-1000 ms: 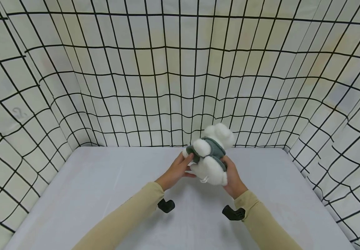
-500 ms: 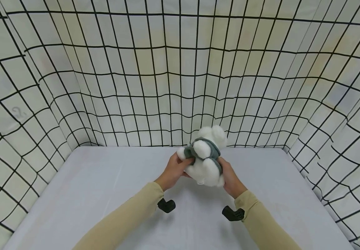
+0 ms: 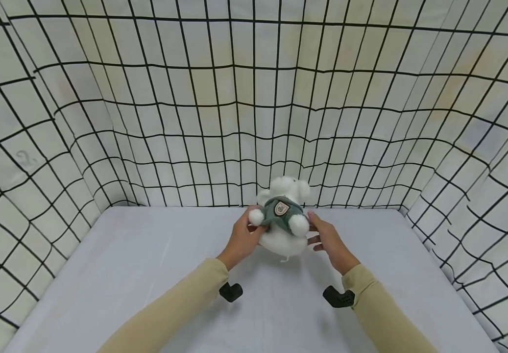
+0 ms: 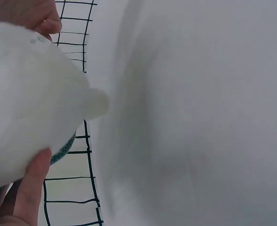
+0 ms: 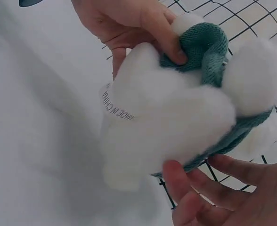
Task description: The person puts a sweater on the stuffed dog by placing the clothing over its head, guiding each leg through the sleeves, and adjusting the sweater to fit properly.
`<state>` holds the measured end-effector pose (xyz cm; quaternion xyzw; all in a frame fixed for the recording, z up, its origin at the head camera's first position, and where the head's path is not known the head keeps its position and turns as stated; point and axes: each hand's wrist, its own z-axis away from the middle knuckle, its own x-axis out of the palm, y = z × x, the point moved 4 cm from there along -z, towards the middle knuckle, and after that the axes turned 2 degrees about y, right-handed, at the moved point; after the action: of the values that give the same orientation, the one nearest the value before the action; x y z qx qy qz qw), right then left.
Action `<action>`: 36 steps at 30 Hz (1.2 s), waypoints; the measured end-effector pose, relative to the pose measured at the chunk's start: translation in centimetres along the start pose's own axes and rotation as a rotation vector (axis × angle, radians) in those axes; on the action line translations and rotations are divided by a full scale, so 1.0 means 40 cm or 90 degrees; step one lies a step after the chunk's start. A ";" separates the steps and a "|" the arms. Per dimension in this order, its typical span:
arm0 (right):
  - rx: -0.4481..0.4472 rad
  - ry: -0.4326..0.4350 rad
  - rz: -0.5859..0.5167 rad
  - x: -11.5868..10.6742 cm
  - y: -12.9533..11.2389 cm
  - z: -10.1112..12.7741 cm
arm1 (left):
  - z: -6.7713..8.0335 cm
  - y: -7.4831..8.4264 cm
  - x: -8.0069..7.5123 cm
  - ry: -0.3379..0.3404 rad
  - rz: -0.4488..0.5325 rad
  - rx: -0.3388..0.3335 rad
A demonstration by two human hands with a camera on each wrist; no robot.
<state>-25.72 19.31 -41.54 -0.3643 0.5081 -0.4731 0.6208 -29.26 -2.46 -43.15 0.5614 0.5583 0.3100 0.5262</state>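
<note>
White plush bear in green knit sweater, above table: left hand pinches sleeve, right hand fingers straight, touching its side; could slip and drop.

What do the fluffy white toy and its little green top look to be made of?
The plush toy looks like soft synthetic fleece: fuzzy, matte white pile with a sewn-in printed tag. Its green sweater looks knitted, likely yarn: ribbed stitches show, and a woven-looking badge sits on its front.
</note>
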 end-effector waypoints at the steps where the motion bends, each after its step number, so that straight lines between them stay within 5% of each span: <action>1: -0.001 -0.016 0.004 0.000 -0.003 0.002 | 0.002 0.003 0.000 0.010 -0.024 0.017; 5: 0.005 -0.078 -0.010 0.005 -0.009 0.006 | 0.008 0.014 0.005 0.037 -0.095 0.087; 10: 0.026 -0.111 -0.026 0.022 0.010 0.005 | 0.015 0.014 0.015 0.003 -0.117 0.123; 19: 0.015 -0.110 -0.073 0.028 0.045 -0.002 | 0.017 0.023 0.018 -0.105 -0.051 0.048; 30: -0.031 -0.123 -0.037 0.029 0.055 -0.013 | -0.008 0.010 0.009 -0.114 -0.043 -0.025; 36: -0.033 -0.140 -0.059 0.035 0.054 -0.020 | -0.014 0.004 0.005 -0.129 -0.038 0.002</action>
<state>-26.00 18.59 -44.12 -0.4530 0.4312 -0.4452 0.6408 -29.70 -2.13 -42.92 0.5741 0.5193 0.2350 0.5878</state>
